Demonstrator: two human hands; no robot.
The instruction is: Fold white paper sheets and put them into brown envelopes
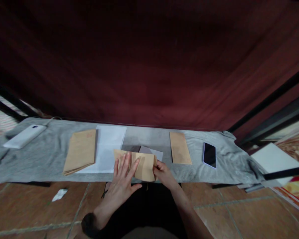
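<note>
A brown envelope (144, 163) lies at the near edge of the grey cloth (40, 159), with a folded white sheet (151, 151) sticking out behind its top right. My left hand (122, 181) rests flat on the envelope's left half, fingers spread. At the envelope's right end my right hand (161, 172) pinches the edge, fingers curled closed on it.
A stack of brown envelopes (81, 151) and white paper sheets (107, 147) lie to the left. Another brown envelope (180, 147) and a dark phone (209, 154) lie to the right. A white device (25, 135) sits far left. A dark red curtain (149, 59) hangs behind.
</note>
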